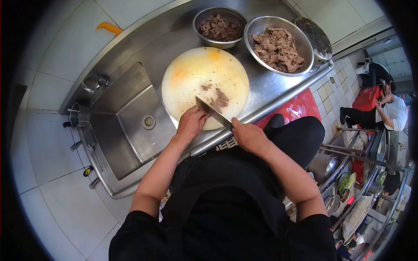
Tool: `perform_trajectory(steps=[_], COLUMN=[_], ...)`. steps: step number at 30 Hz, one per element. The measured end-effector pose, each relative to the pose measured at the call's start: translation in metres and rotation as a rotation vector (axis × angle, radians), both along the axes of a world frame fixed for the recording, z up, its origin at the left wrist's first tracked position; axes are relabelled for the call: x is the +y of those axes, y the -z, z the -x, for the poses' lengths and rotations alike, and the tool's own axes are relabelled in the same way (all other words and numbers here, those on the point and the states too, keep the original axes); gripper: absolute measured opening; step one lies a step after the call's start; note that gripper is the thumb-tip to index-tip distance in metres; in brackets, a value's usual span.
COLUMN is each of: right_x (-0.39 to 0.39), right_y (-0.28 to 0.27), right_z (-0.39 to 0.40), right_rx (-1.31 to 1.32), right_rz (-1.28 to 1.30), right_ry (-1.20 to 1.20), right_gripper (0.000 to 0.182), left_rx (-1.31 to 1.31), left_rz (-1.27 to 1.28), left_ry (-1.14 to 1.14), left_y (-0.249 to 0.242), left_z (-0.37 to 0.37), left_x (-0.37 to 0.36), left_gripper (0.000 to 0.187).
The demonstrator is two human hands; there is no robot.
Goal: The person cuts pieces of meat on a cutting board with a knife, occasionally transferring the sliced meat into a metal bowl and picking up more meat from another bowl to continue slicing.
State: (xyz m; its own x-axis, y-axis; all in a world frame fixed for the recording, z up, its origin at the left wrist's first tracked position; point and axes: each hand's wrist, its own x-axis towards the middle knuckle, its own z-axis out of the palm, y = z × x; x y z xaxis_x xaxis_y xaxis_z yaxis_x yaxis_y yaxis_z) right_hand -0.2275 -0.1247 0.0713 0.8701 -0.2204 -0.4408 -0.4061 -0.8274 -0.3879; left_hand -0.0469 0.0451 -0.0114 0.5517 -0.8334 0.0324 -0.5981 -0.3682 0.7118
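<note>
A round pale cutting board (196, 78) lies on the steel counter with a few pieces of cooked brown meat (219, 98) near its front. My right hand (247, 135) grips the handle of a cleaver (210, 111), whose blade lies over the board's near edge beside the meat. My left hand (191, 122) rests on the board's front edge, fingers curled, just left of the blade; whether it holds any meat is hidden.
Two steel bowls of sliced meat, a smaller one (219, 27) and a larger one (278, 45), stand behind the board, with a lid (319, 38) beside them. A sink (130, 119) lies to the left. Another person (387, 111) crouches far right, by racks of dishes (357, 191).
</note>
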Motion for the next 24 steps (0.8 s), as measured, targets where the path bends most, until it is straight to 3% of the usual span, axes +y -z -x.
perform_trajectory(steps=[6, 9, 11, 13, 15, 18, 24], right_x=[0.002, -0.004, -0.016, -0.035, -0.060, -0.093, -0.109], right_y=[0.003, -0.005, -0.013, -0.020, -0.029, -0.041, -0.021], right_z=[-0.015, -0.005, 0.001, 0.005, 0.005, -0.002, -0.006], right_rx=[-0.069, -0.125, -0.162, -0.209, -0.230, -0.272, -0.320], right_rz=[-0.021, -0.063, -0.093, -0.098, -0.044, 0.021, 0.011], right_ry=[0.041, 0.142, 0.219, 0.290, 0.307, 0.310, 0.373], right_gripper=[0.020, 0.021, 0.021, 0.021, 0.022, 0.023, 0.024], left_rx=[0.041, 0.052, 0.177, 0.172, -0.107, -0.297, -0.215], left_rz=[-0.013, 0.018, 0.119, 0.077, 0.209, 0.114, 0.130], left_ry=[0.117, -0.014, -0.288, -0.294, -0.256, -0.108, 0.087], left_y=[-0.010, 0.003, 0.011, 0.011, 0.025, 0.019, 0.016], left_z=[-0.008, -0.015, -0.027, -0.033, -0.030, -0.008, 0.011], left_x=[0.002, 0.000, -0.022, -0.042, -0.065, -0.078, -0.060], left_gripper=[0.017, 0.017, 0.018, 0.027, 0.041, 0.047, 0.036])
